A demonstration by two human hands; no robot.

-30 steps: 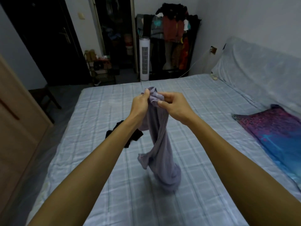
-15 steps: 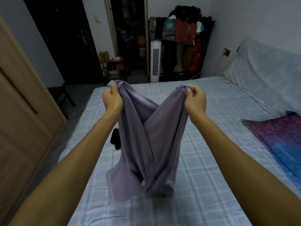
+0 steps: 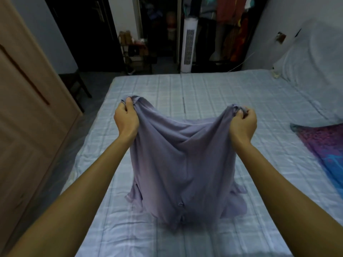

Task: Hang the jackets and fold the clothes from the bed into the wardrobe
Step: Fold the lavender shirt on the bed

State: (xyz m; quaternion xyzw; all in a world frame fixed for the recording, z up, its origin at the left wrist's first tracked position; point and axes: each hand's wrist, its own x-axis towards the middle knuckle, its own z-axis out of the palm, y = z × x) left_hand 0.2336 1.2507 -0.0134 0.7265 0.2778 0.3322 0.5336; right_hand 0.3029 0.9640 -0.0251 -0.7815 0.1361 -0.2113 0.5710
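Note:
A lilac-grey garment (image 3: pixel 182 164) hangs spread out between my two hands above the bed (image 3: pixel 232 101). My left hand (image 3: pixel 126 120) grips its top left corner and my right hand (image 3: pixel 242 124) grips its top right corner. The cloth sags in the middle and its lower edge lies bunched on the checked light-blue bedsheet. The wooden wardrobe (image 3: pixel 27 115) stands at the left, its door closed. The garment hides whatever lies on the bed behind it.
A purple and blue cloth (image 3: pixel 326 151) lies at the bed's right edge. A covered headboard or pillow (image 3: pixel 311 58) is at the far right. Beyond the bed stand a white tower fan (image 3: pixel 188 49), a clothes rack with hanging garments (image 3: pixel 228 19) and a small shelf (image 3: pixel 137 52). A narrow floor strip runs between bed and wardrobe.
My hands moved apart from a joined grip and lowered, spreading the twisted garment flat. The small black item seen on the bed before is out of sight now.

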